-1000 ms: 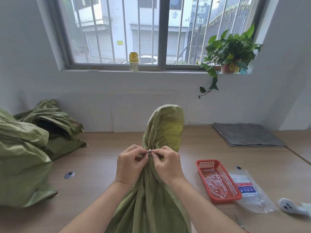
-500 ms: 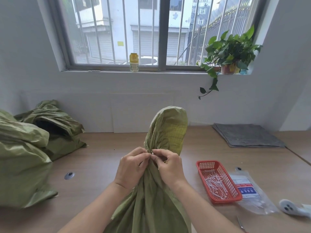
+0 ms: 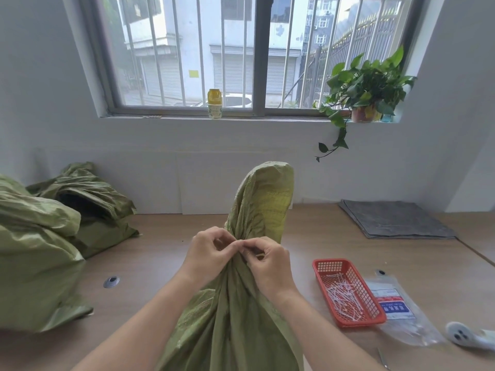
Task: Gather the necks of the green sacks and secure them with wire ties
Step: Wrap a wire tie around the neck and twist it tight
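A green woven sack (image 3: 235,319) stands in front of me on the wooden table, its neck bunched and its top flap (image 3: 263,199) rising above my hands. My left hand (image 3: 210,254) and my right hand (image 3: 266,261) meet at the gathered neck, fingertips pinched together on a thin wire tie there; the tie itself is mostly hidden by my fingers. More green sacks (image 3: 40,253) lie piled at the left. A red basket (image 3: 348,290) at the right holds several white wire ties.
A clear plastic packet (image 3: 399,311) lies beside the basket, a white tool (image 3: 467,336) at the far right edge. A grey folded mat (image 3: 393,218) sits at the back right. A round metal grommet (image 3: 111,281) is set in the table.
My hands have shifted slightly lower and turned at the neck, fingers working the tie. The sack's top flap has leaned a little to the right.
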`<state>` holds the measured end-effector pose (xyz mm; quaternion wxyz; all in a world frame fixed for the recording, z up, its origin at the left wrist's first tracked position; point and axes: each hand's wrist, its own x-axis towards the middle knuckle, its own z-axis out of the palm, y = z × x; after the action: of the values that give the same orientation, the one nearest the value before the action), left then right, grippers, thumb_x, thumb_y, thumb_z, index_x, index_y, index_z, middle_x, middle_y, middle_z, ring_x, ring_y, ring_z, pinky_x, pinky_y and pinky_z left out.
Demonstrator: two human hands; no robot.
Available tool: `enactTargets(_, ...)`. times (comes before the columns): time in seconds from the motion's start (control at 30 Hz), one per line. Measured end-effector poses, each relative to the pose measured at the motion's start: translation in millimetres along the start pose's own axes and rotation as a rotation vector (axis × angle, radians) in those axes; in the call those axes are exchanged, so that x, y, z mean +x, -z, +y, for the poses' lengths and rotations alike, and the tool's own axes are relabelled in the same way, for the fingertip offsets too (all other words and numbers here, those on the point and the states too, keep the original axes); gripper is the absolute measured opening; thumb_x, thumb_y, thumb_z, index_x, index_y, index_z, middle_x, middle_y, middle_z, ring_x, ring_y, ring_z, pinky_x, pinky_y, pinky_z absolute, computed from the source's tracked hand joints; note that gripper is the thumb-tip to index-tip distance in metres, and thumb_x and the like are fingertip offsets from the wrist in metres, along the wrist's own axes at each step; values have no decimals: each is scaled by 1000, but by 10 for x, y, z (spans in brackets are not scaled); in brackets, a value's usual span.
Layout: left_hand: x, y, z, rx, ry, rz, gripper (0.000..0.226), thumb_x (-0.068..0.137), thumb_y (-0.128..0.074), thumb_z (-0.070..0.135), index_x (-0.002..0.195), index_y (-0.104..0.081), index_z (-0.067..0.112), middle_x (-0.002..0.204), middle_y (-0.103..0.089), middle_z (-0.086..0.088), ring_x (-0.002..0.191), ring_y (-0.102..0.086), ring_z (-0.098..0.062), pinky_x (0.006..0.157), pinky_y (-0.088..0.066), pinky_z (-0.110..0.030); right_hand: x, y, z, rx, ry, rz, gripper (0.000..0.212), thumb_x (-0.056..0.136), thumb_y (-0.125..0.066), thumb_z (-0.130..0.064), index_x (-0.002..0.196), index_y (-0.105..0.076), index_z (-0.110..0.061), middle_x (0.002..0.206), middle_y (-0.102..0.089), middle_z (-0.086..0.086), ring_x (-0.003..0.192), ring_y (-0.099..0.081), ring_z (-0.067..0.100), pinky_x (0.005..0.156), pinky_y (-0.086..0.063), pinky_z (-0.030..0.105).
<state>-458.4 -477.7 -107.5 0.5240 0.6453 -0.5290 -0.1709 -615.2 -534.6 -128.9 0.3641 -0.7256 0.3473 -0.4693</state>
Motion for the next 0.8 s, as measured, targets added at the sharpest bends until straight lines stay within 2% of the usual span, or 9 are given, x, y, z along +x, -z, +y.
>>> enactTargets(0.17,45,11,117,118,98,-56,15,91,-72,22,76,-69,21,72,-68,3,69,-60,-15,71,-56,-41,-16,-33,-24,-56,45,-3,10,89,-81,-17,98,-85,-20,91,-75,-8,85,-69,0,75,-51,8)
enactTargets(0.3,35,-6,202,306,18,-133,15,98,-56,14,83,-55,16,83,-55,1,76,-50,-17,66,-40,-27,-66,-64,-56,-39,55,40,11,88,-81,-15,97,-85,-20,89,-75,-11,83,-70,3,74,-53,11)
enactTargets(0.4,12,-38,223,348,-41,-150,22,100,-49,12,80,-42,20,85,-49,0,75,-44,-17,65,-36,-28,-78,-70,-70,6,46,44,11,86,-81,-15,92,-85,-23,86,-74,-13,81,-71,6,72,-55,17)
enactTargets(0.57,26,1,176,212,-24,-117,17,97,-45,15,81,-42,17,81,-52,-3,73,-50,-21,70,-46,-43,-42,-23,-47,67,11,46,10,85,-85,-18,92,-86,-24,87,-71,-11,80,-72,10,73,-61,29)
enactTargets(0.7,12,48,172,-70,60,-94,21,105,-40,3,85,-42,9,82,-58,-15,68,-67,-14,68,-56,-32,1,-5,2,95,7,49,11,84,-86,-15,92,-86,-23,89,-73,-11,82,-74,11,76,-62,30)
enactTargets(0.8,-2,60,67,-143,75,-75,18,104,-40,2,87,-44,6,76,-62,-11,66,-67,-17,75,-58,-50,34,-21,23,105,-13,70,11,82,-86,-13,89,-86,-21,88,-73,-10,81,-74,9,77,-62,28)
